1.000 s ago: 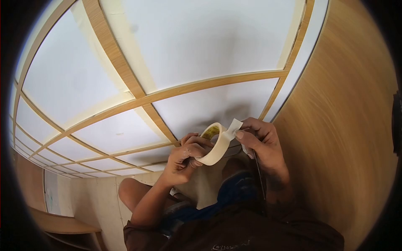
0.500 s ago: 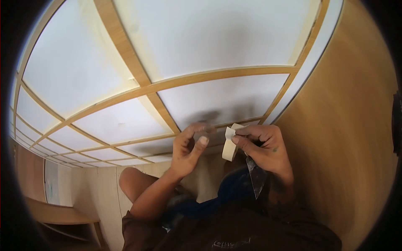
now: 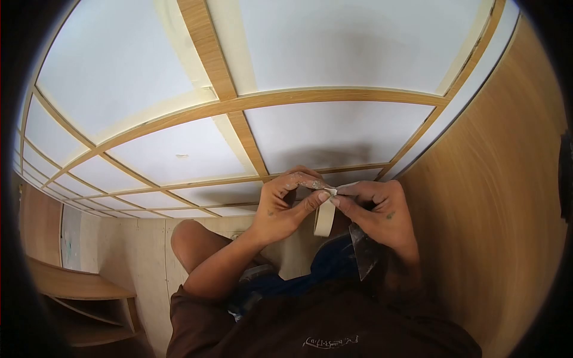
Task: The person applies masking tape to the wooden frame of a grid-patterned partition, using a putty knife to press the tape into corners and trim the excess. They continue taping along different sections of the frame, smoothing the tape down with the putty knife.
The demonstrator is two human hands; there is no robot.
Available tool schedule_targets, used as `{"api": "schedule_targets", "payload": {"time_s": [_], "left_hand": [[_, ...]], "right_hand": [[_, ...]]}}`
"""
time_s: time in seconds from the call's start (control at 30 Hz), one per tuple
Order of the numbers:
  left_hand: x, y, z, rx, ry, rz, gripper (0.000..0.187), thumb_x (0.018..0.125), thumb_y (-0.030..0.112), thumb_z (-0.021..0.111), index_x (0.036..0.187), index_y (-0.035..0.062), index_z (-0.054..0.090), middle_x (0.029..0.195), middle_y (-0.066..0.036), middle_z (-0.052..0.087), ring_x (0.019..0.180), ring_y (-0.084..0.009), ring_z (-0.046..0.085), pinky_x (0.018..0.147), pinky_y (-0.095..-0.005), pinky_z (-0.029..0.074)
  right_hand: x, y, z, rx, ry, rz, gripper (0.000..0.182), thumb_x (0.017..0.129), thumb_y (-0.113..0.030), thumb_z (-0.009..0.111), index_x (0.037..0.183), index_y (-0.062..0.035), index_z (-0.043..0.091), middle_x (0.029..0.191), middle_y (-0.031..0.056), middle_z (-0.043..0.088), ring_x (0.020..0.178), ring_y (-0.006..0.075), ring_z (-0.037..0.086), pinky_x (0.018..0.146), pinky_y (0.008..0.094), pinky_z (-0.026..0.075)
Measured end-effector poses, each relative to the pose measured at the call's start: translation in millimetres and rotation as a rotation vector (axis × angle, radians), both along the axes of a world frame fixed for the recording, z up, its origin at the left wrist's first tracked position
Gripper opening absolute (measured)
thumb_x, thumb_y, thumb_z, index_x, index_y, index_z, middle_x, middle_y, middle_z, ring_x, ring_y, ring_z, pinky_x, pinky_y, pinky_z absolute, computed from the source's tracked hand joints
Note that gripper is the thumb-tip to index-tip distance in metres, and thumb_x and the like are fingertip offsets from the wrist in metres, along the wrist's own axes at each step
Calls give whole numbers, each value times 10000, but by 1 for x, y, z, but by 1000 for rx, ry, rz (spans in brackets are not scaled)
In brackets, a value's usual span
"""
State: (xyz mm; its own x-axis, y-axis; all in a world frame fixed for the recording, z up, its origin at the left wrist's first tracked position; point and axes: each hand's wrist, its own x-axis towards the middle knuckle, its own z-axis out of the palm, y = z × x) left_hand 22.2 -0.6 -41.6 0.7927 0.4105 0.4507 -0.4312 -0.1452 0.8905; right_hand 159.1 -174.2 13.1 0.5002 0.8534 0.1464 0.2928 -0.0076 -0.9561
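My left hand point(image 3: 285, 206) and my right hand point(image 3: 379, 212) meet fingertip to fingertip in front of the panelled surface. Both pinch the pale end of a roll of masking tape point(image 3: 324, 221), which hangs just below the fingertips. White smears mark the left fingers, and a green spot shows on the right hand. Under my right palm a scraper point(image 3: 364, 253) sticks out, its dark pointed blade aimed down; its handle is hidden by the hand.
White panels point(image 3: 340, 134) framed by wooden strips point(image 3: 334, 95) rise ahead, several edged with pale tape. A wooden board point(image 3: 483, 197) stands close on the right. A low wooden shelf point(image 3: 89, 286) is at lower left, above a pale floor point(image 3: 146, 256).
My left hand has moved right to the tape and closed on its end beside my right fingers. The roll now hangs lower, and the view has shifted slightly.
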Motion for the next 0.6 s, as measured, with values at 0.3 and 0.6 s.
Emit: {"api": "schedule_targets", "payload": {"time_s": [0.3,0.6], "left_hand": [[-2,0,3,77,28,42,79,1002,34,780,1078,18,762,1078,-115,739,1058,-187,672,943,-343,522],[-6,-5,3,109,-14,119,62,1019,23,748,1072,12,718,1081,-115,708,1005,-171,648,919,-319,508]], "right_hand": [[-5,2,-5,80,50,-63,158,951,-98,860,1023,38,825,845,40,789,717,31,640,627,224,497],[-15,7,-16,217,-12,-152,135,902,-48,877,993,42,833,883,76,817,728,50,686,650,229,538]]}}
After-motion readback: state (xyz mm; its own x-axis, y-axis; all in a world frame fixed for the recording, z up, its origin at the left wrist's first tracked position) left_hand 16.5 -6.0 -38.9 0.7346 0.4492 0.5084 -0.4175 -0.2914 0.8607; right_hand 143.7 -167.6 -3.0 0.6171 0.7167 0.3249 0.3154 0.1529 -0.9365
